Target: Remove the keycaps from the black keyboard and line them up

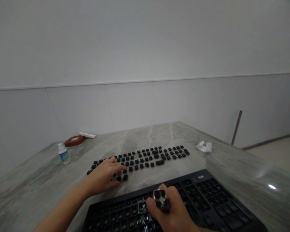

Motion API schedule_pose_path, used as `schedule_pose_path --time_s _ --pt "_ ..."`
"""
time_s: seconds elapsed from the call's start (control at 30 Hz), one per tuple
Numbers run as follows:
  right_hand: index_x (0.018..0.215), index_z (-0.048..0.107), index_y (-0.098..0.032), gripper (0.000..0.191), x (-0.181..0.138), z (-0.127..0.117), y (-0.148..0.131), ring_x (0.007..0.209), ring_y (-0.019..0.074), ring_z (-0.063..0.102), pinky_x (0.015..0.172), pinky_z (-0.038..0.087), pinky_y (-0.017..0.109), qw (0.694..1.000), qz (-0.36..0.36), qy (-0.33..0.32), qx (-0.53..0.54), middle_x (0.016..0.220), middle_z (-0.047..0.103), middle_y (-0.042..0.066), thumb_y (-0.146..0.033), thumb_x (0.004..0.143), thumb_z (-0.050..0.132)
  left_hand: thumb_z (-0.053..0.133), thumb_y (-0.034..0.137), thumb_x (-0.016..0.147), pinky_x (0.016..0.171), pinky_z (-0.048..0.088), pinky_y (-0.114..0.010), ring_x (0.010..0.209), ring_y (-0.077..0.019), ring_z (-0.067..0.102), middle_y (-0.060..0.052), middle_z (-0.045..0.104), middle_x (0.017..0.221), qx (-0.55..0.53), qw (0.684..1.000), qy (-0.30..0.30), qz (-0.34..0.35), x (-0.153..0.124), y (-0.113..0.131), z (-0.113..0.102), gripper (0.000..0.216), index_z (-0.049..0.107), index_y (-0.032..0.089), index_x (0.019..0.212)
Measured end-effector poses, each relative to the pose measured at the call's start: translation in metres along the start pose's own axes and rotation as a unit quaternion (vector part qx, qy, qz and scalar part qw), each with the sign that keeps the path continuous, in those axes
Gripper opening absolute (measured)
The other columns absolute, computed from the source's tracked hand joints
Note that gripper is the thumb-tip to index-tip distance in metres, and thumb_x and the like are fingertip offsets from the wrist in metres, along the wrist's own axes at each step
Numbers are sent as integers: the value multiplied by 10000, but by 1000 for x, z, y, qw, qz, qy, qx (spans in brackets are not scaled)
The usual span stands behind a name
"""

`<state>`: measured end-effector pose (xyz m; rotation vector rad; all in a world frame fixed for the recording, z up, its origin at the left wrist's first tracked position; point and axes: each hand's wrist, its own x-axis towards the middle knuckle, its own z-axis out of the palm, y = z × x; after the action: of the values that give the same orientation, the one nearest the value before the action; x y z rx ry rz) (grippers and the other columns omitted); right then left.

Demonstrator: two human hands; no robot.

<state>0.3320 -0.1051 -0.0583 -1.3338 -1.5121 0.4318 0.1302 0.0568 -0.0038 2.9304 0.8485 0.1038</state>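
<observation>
My right hand [170,211] hovers over the black keyboard [215,196], fingers pinched on a single black keycap [161,199] turned underside up. The keyboard's left half shows bare key sockets with some caps off. My left hand [105,175] reaches to the loose black keycaps [145,157] laid out in rows on the grey marble table [33,190]. Its fingers rest curled on the caps at the left end of the rows, and whether they hold one is hidden.
A small white bottle with a blue label [63,153] stands at the left. A dark red flat case [74,140] and a white stick [87,135] lie near the wall. A crumpled white tissue [204,147] lies at the right. The table edge runs along the right side.
</observation>
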Motion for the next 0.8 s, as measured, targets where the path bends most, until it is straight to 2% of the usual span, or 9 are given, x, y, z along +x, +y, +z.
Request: schedule_pose_path --time_s 0.17,0.47,0.67,0.8 --pt "542 362 -179 237 -2 1 0 557 113 423 597 371 244 1000 -1 19 -10 524 434 -15 -223 747 474 635 111 748 848 413 -367 979 -254 537 -35 651 978 -4 1000 -1 0 1 -1 3 502 610 260 1227" --pt "521 258 -186 310 -1 1 0 517 95 318 559 341 230 999 3 7 34 501 299 -36 -257 737 468 664 135 757 867 426 -378 991 -254 549 -37 657 983 -8 1000 2 -2 4 -9 11 494 609 260 1232" --pt "551 318 -192 263 -3 4 3 545 109 364 570 354 240 998 26 32 45 548 398 -19 -297 738 470 660 174 786 864 432 -386 983 -255 547 -51 652 994 0 1000 5 6 3 -8 10 451 613 253 1227" --pt "530 258 -193 300 -2 2 3 538 107 348 584 350 243 999 17 0 48 520 338 -27 -276 739 457 670 156 767 853 440 -385 965 -254 552 -53 652 975 5 1000 7 9 2 -6 9 448 631 249 1203"
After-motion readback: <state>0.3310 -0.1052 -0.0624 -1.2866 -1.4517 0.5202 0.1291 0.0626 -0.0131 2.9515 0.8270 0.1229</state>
